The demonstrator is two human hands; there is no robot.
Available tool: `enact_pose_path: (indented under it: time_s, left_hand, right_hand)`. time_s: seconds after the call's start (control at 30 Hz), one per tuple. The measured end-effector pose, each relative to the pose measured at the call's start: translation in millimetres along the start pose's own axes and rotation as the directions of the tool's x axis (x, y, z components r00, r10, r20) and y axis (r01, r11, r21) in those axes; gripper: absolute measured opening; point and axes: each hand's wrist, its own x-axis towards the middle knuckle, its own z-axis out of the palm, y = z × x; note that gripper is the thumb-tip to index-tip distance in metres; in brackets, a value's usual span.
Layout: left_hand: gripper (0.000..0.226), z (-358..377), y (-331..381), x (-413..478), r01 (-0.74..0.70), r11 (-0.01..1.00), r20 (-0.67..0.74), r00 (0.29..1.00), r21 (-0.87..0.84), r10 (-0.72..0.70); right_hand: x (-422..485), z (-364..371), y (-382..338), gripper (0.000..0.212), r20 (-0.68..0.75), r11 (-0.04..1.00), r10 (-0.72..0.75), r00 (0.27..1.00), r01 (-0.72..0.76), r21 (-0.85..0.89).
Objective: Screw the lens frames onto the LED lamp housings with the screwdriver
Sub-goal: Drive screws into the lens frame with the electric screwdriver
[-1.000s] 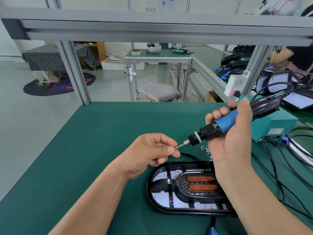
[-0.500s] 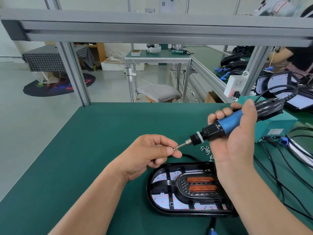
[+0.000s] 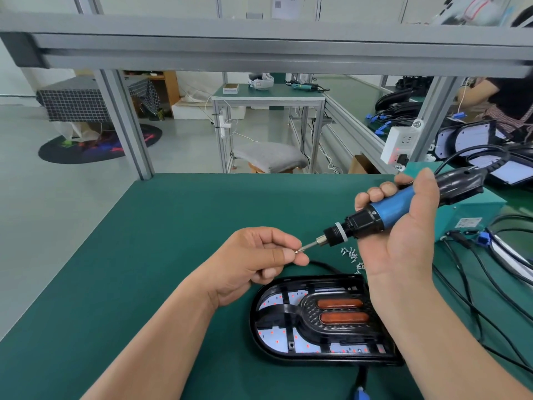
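While in left hand (image 3: 253, 264), screw (image 3: 296, 250) at screwdriver (image 3: 398, 210)

- Right hand (image 3: 403, 241): drifted slightly rightward over the last second.
- Screwdriver (image 3: 398, 209): carried along, rear end a touch lower and further right, body lying a little flatter.
- Loose screws (image 3: 350, 254): mostly hidden behind the right palm a second ago, now more exposed beside it.
- Screw (image 3: 296, 250): its head now shows at the bit tip, between left hand (image 3: 253, 261) thumb and forefinger; earlier covered by the fingertips.
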Motion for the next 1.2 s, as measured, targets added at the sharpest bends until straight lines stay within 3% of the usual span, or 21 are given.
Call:
enact_pose_path:
  time_s: [0.57,0.97,1.2]
  left_hand:
    - [0.015,-1.3,-2.0,2.2,0.008,1.000,-0.004,1.000,-0.004,-0.008]
    - [0.018,-2.2,-1.5,0.5,0.001,0.995,-0.059,0.998,0.095,0.005]
    - [0.032,-2.1,0.1,0.6,0.031,0.991,-0.003,1.000,0.133,-0.031]
  right_hand:
    - [-0.1,0.6,1.7,0.026,0.004,1.000,0.004,1.000,-0.004,-0.027]
    - [-5.5,6.5,3.6,0.034,0.000,0.995,-0.008,1.000,0.007,-0.103]
    - [-4.6,2.0,2.5,0.036,-0.047,0.997,0.033,0.998,-0.037,-0.069]
